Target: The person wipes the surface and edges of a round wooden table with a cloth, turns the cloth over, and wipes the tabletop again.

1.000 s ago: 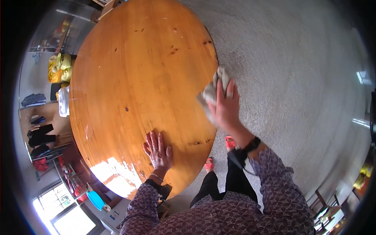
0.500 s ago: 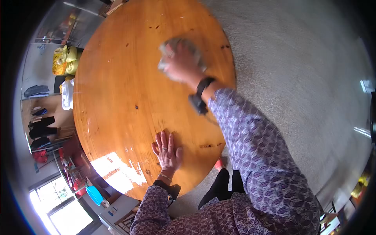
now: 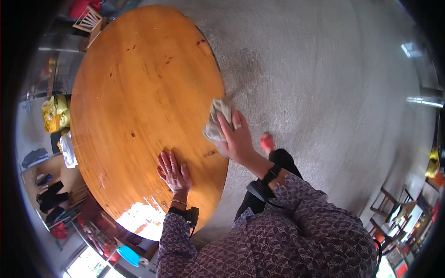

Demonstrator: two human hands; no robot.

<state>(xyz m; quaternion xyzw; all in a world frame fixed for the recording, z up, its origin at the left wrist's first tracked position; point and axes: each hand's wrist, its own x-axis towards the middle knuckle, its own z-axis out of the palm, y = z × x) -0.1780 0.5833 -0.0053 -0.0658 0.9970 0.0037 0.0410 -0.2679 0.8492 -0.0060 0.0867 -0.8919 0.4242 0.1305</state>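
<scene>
A round wooden table [image 3: 139, 106] with a glossy orange-brown top fills the left middle of the view. My left hand [image 3: 175, 176] lies flat on it near the lower edge, fingers spread, holding nothing. At the table's right edge, my right hand [image 3: 237, 139] has its fingers over a crumpled grey-beige cloth [image 3: 217, 121]. The cloth rests against the rim, and part of it is hidden beneath the fingers. Both wrists carry black straps with small devices.
Yellow bags [image 3: 56, 113] and a white plastic bag [image 3: 68, 149] are beyond the table's left side. A wooden chair [image 3: 88, 19] stands at the top left, a blue basin [image 3: 128, 255] at the lower left. More chairs [image 3: 384, 204] are at the lower right.
My right hand has gone from the right edge in over the tabletop and back to the edge with the cloth. My left hand stays flat on the table. The whole view has shifted.
</scene>
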